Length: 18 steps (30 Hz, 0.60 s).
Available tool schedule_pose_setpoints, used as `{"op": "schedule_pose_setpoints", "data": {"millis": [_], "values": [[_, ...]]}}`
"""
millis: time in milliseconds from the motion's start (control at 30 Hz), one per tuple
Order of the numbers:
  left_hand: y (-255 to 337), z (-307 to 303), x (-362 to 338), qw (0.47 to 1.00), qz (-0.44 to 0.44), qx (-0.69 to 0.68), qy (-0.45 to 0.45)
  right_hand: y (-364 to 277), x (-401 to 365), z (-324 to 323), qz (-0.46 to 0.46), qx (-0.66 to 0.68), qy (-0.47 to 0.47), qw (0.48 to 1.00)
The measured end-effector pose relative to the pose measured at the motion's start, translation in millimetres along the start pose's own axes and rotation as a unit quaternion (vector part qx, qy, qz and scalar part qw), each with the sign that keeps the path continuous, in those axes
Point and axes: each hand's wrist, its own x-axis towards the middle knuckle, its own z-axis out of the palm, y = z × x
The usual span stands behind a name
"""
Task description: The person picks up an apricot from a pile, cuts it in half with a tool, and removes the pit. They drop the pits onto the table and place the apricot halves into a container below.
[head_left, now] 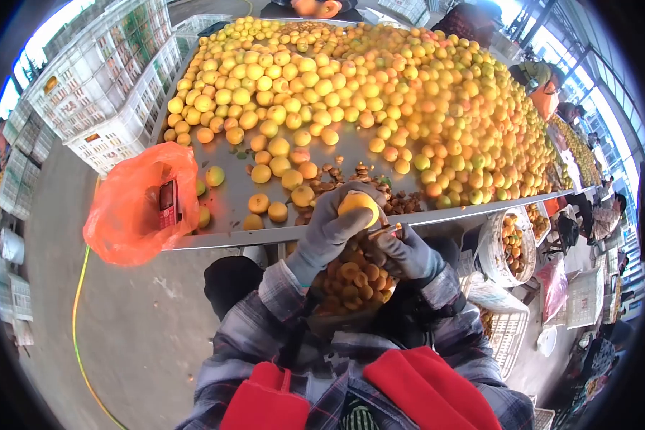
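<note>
My left hand (327, 231), in a grey glove, is closed around a yellow apricot (360, 208) above the table's near edge. Just to the right, my right hand (407, 252), also gloved, is pinched shut close to the fruit. Something small and orange-brown shows at its fingertips, too small to make out. Below both hands sits a container of apricots (355, 281), partly hidden by my hands and sleeves. Brown pits (401, 203) lie in a heap on the table just beyond my hands.
A metal table (226, 204) carries a wide spread of apricots (322, 86). On its left corner an orange plastic bag (115, 215) has a red phone (168, 204) on it. White crates (100, 79) are stacked at left; a white bucket (507, 247) stands at right. Other people work nearby.
</note>
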Motion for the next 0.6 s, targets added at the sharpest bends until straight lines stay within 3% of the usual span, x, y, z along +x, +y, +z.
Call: {"op": "schedule_pose_setpoints", "data": {"millis": [100, 167, 200, 233, 267, 333, 367, 400, 467, 500, 533, 600], "values": [[14.1, -13.9, 4.1, 0.998, -0.038, 0.019, -0.053, -11.1, -3.5, -3.9, 0.06, -0.016, -0.027, 0.998], [18.5, -16.6, 5.2, 0.993, -0.066, 0.034, -0.09, -11.3, -0.5, -3.4, 0.045, -0.051, -0.016, 0.998], [18.8, -15.5, 3.0, 0.995, -0.055, 0.062, -0.057, -9.9, 2.5, -3.8, 0.032, -0.086, -0.006, 0.996], [19.0, -13.9, 0.8, 0.995, -0.043, 0.091, -0.025, -0.1, 12.4, -1.6, -0.082, -0.125, 0.005, 0.989], [14.5, -13.0, 1.2, 0.994, -0.037, 0.096, -0.03, -2.4, 12.9, 0.5, -0.023, -0.189, 0.08, 0.978], [-10.7, -10.3, 2.2, 0.991, -0.045, -0.055, 0.114, 18.3, 26.2, 12.4, -0.145, -0.153, 0.175, 0.962], [-25.9, -5.9, 3.1, 0.975, 0.007, -0.147, 0.169, 31.2, 33.4, 7.3, -0.116, -0.017, 0.186, 0.976], [-22.2, -6.7, 5.6, 0.976, 0.014, -0.146, 0.158, 26.4, 37.6, 9.0, -0.154, -0.026, 0.258, 0.953], [-12.7, -10.5, 9.5, 0.974, -0.098, 0.051, 0.199, 21.6, 48.0, 7.8, -0.199, 0.063, 0.279, 0.937], [-27.6, -8.3, 18.0, 0.952, -0.074, 0.192, 0.225, 17.6, 51.8, 7.3, -0.207, 0.062, 0.28, 0.935], [-32.4, -4.4, 14.8, 0.908, 0.0, 0.372, 0.194, 15.0, 55.1, 7.8, -0.19, 0.054, 0.295, 0.935], [-36.3, 4.7, 7.6, 0.875, 0.06, 0.462, 0.133, 12.6, 63.9, 10.5, -0.177, 0.046, 0.31, 0.933]]}}
